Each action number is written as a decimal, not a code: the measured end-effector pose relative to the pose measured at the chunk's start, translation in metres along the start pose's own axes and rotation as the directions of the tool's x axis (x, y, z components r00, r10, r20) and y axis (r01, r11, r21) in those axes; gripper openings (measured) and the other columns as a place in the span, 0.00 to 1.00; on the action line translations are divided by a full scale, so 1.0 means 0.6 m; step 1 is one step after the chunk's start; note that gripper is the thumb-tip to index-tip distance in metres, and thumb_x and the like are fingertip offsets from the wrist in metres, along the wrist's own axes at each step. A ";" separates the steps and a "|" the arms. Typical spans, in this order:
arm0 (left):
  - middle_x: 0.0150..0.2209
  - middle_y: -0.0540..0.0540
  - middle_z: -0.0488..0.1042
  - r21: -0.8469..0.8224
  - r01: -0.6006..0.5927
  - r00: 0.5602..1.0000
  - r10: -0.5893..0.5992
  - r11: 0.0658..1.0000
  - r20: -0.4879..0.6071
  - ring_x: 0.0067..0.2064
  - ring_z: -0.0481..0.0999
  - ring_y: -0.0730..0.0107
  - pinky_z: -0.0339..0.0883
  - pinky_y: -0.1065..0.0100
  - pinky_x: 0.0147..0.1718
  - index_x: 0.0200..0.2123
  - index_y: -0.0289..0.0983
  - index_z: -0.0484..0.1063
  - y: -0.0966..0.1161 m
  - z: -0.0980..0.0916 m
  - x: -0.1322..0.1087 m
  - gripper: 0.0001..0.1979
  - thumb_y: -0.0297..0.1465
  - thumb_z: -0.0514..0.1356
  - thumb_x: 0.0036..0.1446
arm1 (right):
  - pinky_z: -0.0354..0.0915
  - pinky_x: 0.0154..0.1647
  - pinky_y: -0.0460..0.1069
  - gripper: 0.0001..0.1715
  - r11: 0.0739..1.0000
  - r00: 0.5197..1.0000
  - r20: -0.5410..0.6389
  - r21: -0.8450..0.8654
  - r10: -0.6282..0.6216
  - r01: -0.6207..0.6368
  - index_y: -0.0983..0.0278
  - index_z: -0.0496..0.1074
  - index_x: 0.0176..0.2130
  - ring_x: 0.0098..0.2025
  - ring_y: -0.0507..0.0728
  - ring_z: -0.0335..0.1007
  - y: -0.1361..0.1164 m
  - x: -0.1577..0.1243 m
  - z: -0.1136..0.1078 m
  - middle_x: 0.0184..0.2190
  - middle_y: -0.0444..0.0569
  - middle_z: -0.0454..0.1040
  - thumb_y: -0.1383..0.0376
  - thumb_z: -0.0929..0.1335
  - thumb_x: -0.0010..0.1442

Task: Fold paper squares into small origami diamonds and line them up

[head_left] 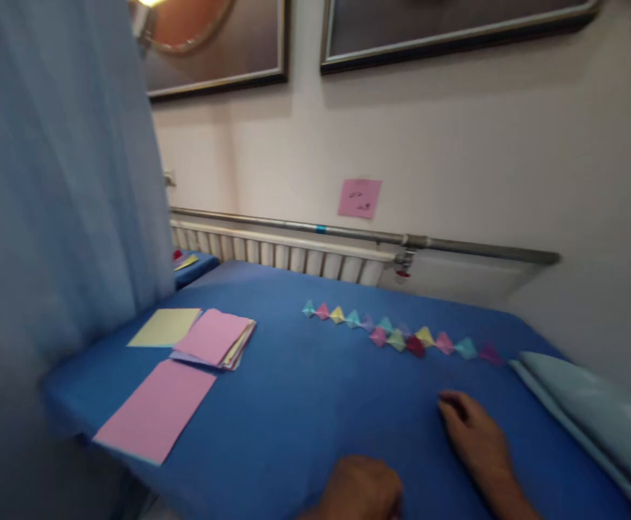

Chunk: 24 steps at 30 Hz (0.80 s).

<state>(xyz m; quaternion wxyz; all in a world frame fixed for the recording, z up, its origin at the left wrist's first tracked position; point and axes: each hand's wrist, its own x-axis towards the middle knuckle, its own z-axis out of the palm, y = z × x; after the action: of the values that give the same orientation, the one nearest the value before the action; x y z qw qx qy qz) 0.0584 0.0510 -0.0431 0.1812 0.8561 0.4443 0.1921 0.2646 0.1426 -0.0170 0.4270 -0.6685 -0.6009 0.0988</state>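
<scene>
My left hand [362, 487] is at the bottom edge of the view, blurred, its fingers curled under in a fist; whatever it may hold is hidden. To its right, my right hand [475, 433] rests over the blue sheet, loosely closed with the fingers bent in and nothing seen in them. Beyond both hands lies a row of small folded paper diamonds [353, 318] in blue, pink, yellow, green, red and purple, running left to right. A dark red paper piece [416, 347] sits at the row's near side, closest to my right hand but apart from it.
On the left are a stack of coloured paper squares [215, 336], yellow sheets [164, 327] and pink sheets [158, 410]. A blue curtain [66, 180] hangs at left. A pale green pillow [591, 412] lies right. Behind the bed run a metal rail [359, 233] and radiator [294, 257].
</scene>
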 end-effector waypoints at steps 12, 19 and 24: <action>0.24 0.52 0.67 -0.097 -0.123 0.989 0.114 0.988 -0.095 0.26 0.66 0.73 0.58 0.72 0.26 0.26 0.38 0.63 -0.017 0.014 -0.019 0.11 0.19 0.53 0.35 | 0.67 0.34 0.54 0.13 0.998 0.999 -0.027 0.050 -0.047 0.048 0.60 0.70 0.28 0.30 0.59 0.71 -0.004 -0.016 0.004 0.28 0.49 0.75 0.57 0.61 0.49; 0.23 0.52 0.68 -0.089 -0.168 0.978 0.154 0.982 -0.143 0.25 0.67 0.73 0.58 0.72 0.25 0.25 0.39 0.62 -0.020 0.023 -0.020 0.11 0.20 0.53 0.35 | 0.68 0.35 0.54 0.14 0.999 0.999 -0.026 0.025 -0.035 0.036 0.60 0.70 0.28 0.30 0.60 0.72 -0.004 -0.015 0.004 0.28 0.50 0.75 0.56 0.60 0.48; 0.23 0.52 0.70 -0.067 -0.242 0.936 0.214 0.968 -0.280 0.25 0.69 0.74 0.59 0.74 0.24 0.26 0.38 0.64 -0.018 0.014 -0.033 0.11 0.19 0.52 0.37 | 0.68 0.34 0.53 0.15 0.999 0.999 -0.022 0.003 -0.035 0.035 0.60 0.70 0.27 0.30 0.60 0.73 -0.020 -0.014 -0.002 0.27 0.50 0.76 0.56 0.60 0.47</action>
<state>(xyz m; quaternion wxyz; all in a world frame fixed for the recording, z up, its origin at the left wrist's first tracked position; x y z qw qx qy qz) 0.0446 0.0394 -0.0591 0.1382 0.8572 0.3523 0.3491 0.2546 0.1334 -0.0111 0.4363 -0.6581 -0.6077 0.0847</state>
